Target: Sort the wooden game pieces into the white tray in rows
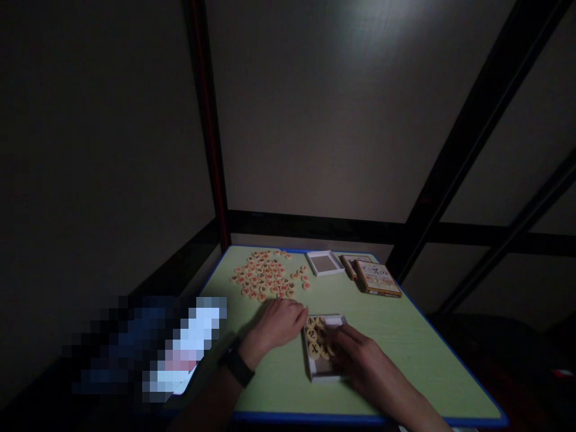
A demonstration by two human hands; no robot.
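A small white box tray (312, 373) lies near the front of the green table (405, 336). It holds several pale round game pieces (314, 346) marked in black. My left hand (275, 327), with a dark watch on its wrist, rests curled against the tray's left rim. My right hand (360, 357) lies over the tray's right side, fingers bent down onto the pieces. What its fingertips hold is hidden. A heap of loose round pieces (266, 276) with red and black marks is spread at the table's far left.
An empty white box tray (324, 263) sits at the far middle, with two printed brown box lids (375, 277) to its right. The table has a blue edge (360, 418). Dark frame bars (207, 120) rise behind it. A blurred patch lies at the lower left.
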